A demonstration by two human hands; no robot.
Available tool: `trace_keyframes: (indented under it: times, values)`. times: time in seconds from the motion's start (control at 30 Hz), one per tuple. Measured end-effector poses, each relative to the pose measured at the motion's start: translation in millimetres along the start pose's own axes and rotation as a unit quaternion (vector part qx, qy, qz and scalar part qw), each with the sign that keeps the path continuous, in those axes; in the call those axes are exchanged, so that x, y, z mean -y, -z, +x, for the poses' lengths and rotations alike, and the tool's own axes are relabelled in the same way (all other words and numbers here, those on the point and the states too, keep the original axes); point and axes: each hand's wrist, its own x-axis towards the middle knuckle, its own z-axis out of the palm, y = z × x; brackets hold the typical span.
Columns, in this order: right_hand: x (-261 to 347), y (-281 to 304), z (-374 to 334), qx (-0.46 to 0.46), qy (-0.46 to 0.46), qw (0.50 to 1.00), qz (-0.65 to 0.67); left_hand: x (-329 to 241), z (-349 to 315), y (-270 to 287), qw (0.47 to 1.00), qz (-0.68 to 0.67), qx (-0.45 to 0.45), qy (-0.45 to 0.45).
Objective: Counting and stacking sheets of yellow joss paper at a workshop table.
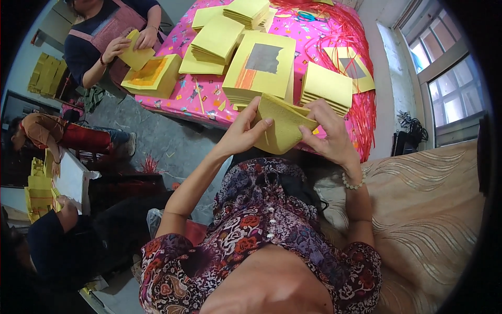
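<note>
In front of my chest I hold a folded piece of yellow paper (282, 128) up in the air. My left hand (247, 128) pinches its left edge, with the thumb on the near face. On the other side, my right hand (330, 135) grips the right edge between thumb and fingers, where the layers stand apart. Just beyond is a thick stack of yellow paper (285, 65) with a grey square and an orange strip on top. To its right lies a pile of folded yellow paper (327, 86). More folded yellow bundles (214, 39) sit farther left.
A pink patterned tablecloth (201, 107) covers the table. Red strips (342, 31) trail over its right side, near teal scissors (307, 17). At the far left, a co-worker (117, 31) handles yellow paper above an orange-topped stack (170, 73). Tan patterned fabric (418, 193) lies at my right.
</note>
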Motion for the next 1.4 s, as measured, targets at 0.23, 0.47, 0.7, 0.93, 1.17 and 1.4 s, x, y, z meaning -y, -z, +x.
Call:
trace_keyframes:
  times: [0.23,0.47,0.7,0.93,1.17,1.4]
  values:
    - [5.7,4.3,0.8,0.000,0.089,0.995,-0.048,-2.1,-6.3,-3.2,1.000,0.011,-0.007,-0.008]
    - [10.6,8.4,0.3,0.008,0.065,0.997,-0.042,-9.9,-3.5,-11.5,0.999,0.009,-0.012,-0.035]
    - [11.2,11.4,-0.1,-0.018,0.060,0.997,-0.041,-12.1,1.7,-18.9,0.998,0.017,-0.034,-0.048]
    - [-3.3,11.7,-5.0,-0.043,-0.017,0.999,0.004,-11.3,12.8,-20.8,0.999,0.020,-0.025,-0.027]
    - [-16.8,7.8,-10.3,-0.084,-0.065,0.992,0.068,-11.7,29.9,-24.2,0.999,-0.043,-0.007,0.016]
    - [-27.0,-17.8,7.0,-0.234,-0.109,0.944,0.205,-11.5,72.3,-17.5,0.990,-0.058,0.012,0.126]
